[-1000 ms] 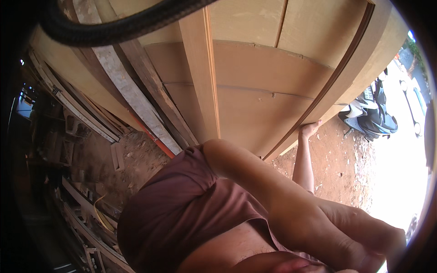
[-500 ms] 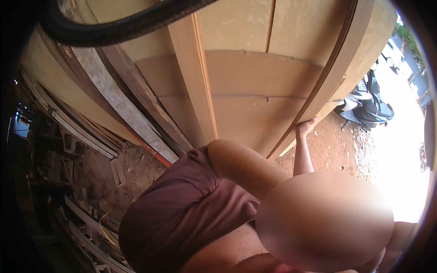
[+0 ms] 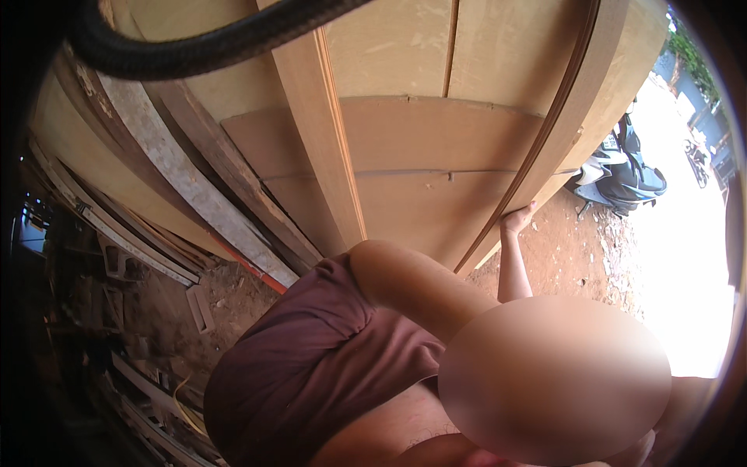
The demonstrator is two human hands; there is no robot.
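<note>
My right hand is at the lower end of a long wooden board with a dark grooved edge. The fingers are bent against the board's right edge; part of the grip is hidden. Its forearm runs down behind a blurred oval patch. My left hand does not show. Left of the board, a second long wooden board with a moulded edge leans on large flat panels. Maroon cloth and a bent bare limb fill the lower middle.
Several old planks lean at the left, one with a red edge. Wood scraps litter the dirt floor at the lower left. A parked motorbike stands at the right on bright ground. A black hose-like tube crosses the top.
The view has shifted slightly, so the boards and motorbike sit a little further left. The right hand stays at the same board's lower end.
</note>
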